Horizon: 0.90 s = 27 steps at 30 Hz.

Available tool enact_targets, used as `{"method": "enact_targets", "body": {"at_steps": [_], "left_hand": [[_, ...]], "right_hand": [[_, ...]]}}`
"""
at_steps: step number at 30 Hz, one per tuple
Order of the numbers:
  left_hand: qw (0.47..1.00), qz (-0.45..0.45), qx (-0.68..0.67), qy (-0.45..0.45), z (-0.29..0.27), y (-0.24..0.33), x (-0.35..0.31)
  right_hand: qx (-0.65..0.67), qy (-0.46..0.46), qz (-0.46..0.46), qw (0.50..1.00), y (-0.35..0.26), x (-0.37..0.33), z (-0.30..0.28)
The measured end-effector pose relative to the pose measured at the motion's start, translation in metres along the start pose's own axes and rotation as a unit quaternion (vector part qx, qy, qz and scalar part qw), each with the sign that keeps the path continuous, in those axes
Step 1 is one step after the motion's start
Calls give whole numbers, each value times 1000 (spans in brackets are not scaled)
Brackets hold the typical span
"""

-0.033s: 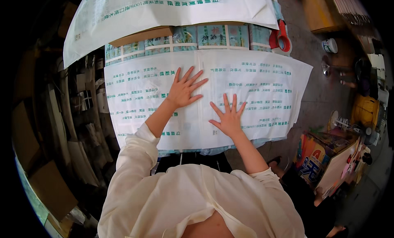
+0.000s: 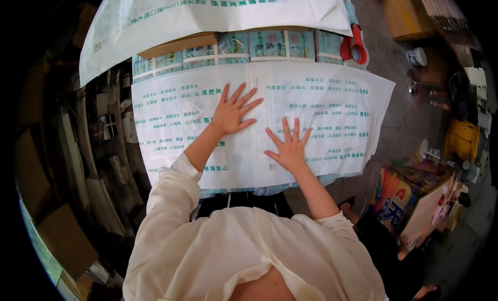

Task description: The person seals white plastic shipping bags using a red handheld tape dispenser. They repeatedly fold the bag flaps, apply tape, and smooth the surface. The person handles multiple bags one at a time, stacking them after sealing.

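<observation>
A white sheet [image 2: 259, 176] printed with green characters lies spread in front of me, with a crease down its middle. On its left half, close to the crease, my left hand [image 2: 231, 114] rests flat with fingers spread. Just right of the crease and nearer to me, my right hand [image 2: 291, 149] also lies flat, its fingers apart. Neither hand holds anything. Beyond the sheet is a row of blue printed packages [image 2: 282, 44] bound with white straps. A second printed white sheet [image 2: 218, 18] drapes over the far part of the stack.
A red tape dispenser [image 2: 358, 39] sits at the stack's far right. Under the far sheet shows a cardboard strip [image 2: 181, 45]. Cluttered shelving [image 2: 85, 145] stands at left. On the right are a white tub [image 2: 416, 56] and a colourful printed box [image 2: 399, 202].
</observation>
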<state>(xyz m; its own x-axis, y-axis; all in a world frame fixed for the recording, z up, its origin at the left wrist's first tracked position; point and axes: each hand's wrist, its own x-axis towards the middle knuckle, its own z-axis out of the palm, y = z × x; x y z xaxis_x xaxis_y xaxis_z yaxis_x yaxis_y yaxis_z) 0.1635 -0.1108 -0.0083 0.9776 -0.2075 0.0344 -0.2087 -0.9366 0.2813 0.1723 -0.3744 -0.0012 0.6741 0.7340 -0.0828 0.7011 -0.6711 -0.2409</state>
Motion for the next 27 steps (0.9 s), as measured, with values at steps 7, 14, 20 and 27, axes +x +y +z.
{"method": "enact_targets", "body": {"at_steps": [7,14,20,27], "left_hand": [[1000,-4,16,-9,1,-3,0],[1000,-4,-1,-15,4,-2,4],[1000,-12,-8,-23,-6,2,6],[999,-7,-18,-33,-7,3,13]], "right_hand": [[10,-13,38,999,-21,-23,8],[17,-76,49,996,-30,-104,12],[121,80,-28,989,30,-124,-28],[90,327,256,905,231,154,-103]]}}
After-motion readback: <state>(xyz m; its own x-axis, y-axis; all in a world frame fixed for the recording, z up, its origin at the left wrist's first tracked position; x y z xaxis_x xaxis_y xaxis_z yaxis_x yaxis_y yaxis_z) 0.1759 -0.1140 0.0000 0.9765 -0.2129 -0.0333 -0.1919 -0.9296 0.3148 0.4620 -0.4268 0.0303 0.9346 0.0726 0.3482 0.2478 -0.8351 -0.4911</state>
